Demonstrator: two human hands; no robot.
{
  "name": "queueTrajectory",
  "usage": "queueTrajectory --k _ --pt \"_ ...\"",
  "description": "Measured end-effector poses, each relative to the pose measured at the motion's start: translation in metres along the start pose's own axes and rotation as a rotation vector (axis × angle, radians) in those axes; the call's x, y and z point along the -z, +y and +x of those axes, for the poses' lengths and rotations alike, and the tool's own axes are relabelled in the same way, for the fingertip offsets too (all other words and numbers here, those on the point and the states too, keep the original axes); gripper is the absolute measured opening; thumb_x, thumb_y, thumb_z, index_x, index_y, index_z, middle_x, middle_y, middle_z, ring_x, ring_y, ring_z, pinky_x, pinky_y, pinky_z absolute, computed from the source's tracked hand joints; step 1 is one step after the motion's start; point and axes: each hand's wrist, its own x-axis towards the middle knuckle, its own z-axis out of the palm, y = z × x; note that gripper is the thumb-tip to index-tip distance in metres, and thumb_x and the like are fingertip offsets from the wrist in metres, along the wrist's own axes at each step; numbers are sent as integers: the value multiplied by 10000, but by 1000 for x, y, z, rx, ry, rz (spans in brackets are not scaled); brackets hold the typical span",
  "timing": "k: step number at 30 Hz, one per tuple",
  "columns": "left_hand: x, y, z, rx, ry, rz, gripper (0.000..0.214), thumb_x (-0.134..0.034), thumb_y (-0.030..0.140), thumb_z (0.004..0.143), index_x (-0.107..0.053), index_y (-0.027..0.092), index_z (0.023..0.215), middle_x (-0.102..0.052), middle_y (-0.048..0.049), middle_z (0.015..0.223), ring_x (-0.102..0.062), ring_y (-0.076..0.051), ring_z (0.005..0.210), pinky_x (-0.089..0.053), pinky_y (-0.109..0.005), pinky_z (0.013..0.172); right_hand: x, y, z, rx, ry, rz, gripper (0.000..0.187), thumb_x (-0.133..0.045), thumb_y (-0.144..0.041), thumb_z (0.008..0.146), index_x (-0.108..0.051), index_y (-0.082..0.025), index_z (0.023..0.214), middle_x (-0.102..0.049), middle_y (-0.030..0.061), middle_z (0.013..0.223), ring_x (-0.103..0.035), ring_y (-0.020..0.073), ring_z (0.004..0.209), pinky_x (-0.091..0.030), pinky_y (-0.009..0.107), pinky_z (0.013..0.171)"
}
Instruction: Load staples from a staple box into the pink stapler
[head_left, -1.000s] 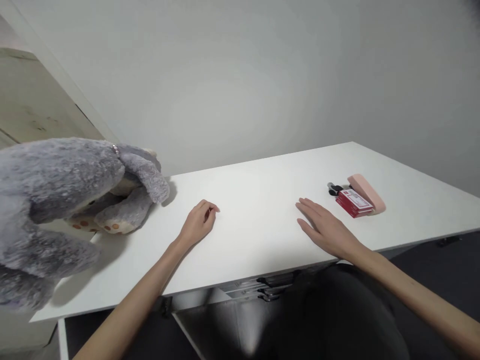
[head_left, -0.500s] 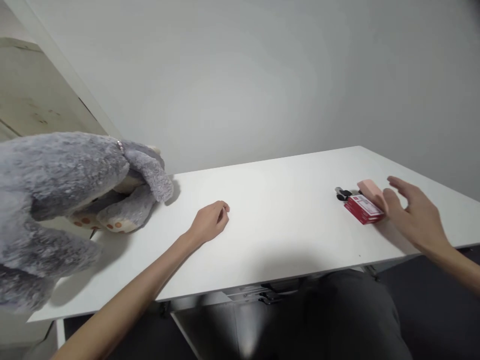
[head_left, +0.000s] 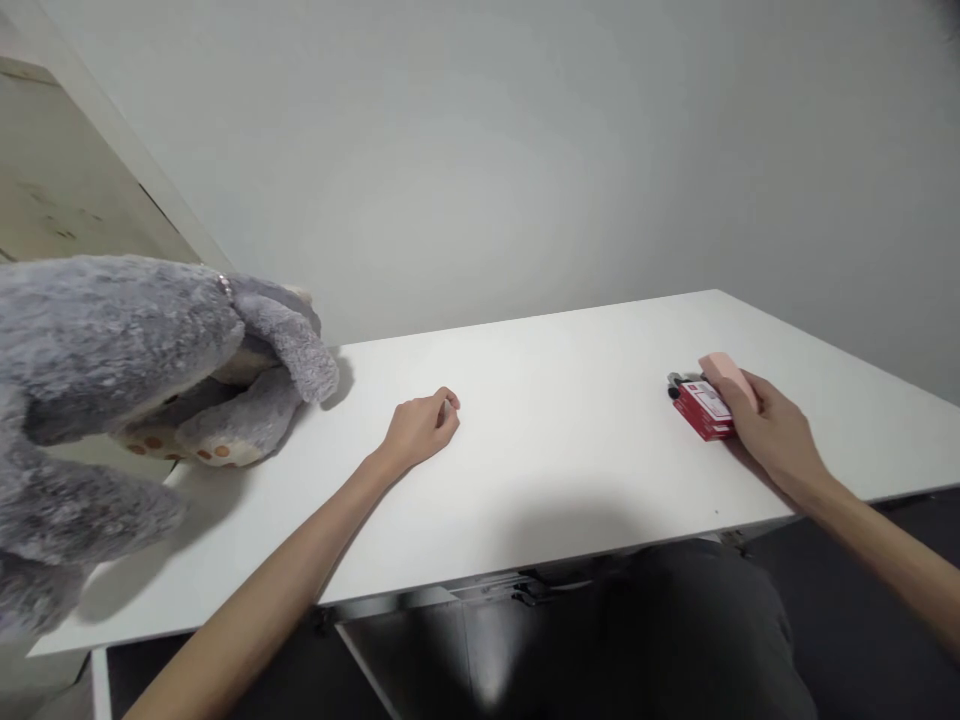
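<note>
At the right side of the white table (head_left: 525,410), my right hand (head_left: 776,430) is closed around a pale pink block (head_left: 721,368), thumb on the near side and fingers at the far side. Against the block and the thumb lies a red and white box (head_left: 703,412), its near right end partly covered by my hand. A small black and grey object (head_left: 674,385) pokes out behind the box; its kind is unclear. My left hand (head_left: 422,430) rests on the tabletop left of the middle, fingers loosely curled in, nothing visible in them.
A big grey plush toy (head_left: 112,330) with cream foot pads leans over the table's left end. Behind the table rises a plain grey wall (head_left: 480,170). The table's front edge runs just above my dark-clad leg (head_left: 697,620).
My right hand has moved left and its fingers have closed around the pink block. The left hand stays in place; the view has shifted slightly.
</note>
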Motion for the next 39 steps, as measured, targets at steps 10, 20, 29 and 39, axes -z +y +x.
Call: queueTrajectory --k 10,20,29,39 --pt "0 1 2 13 -7 10 205 -467 299 982 -654 259 1056 -702 37 709 -630 -194 601 -391 -322 634 -30 -21 0 47 -37 108 599 -455 -592 1046 -680 -205 1444 -740 170 1383 -676 353 1230 -466 450 1048" --pt "0 11 -4 10 22 -30 214 -470 301 984 -656 253 1078 -703 20 753 -643 -199 652 -431 -330 659 -73 -63 -31 120 -106 286 706 -401 -704 1037 -681 -203 1447 -726 167 1415 -658 402 1307 -483 569 1126" --pt "-6 37 -13 -100 -5 -393 350 -697 443 933 -607 238 1201 -686 -103 1244 -660 -274 1109 -534 -450 988 -105 -107 -71 136 -281 356 758 -282 -718 1073 -581 -231 1571 -667 131 1521 -633 367 1390 -471 544 1186" --pt "-10 52 -18 -71 -34 -562 839 -928 535 692 -533 214 1359 -662 -154 1352 -649 -343 1237 -525 -523 1055 -132 -138 -113 267 -414 402 758 -232 -682 1097 -422 -243 1686 -508 91 1672 -481 325 1555 -404 541 1279"
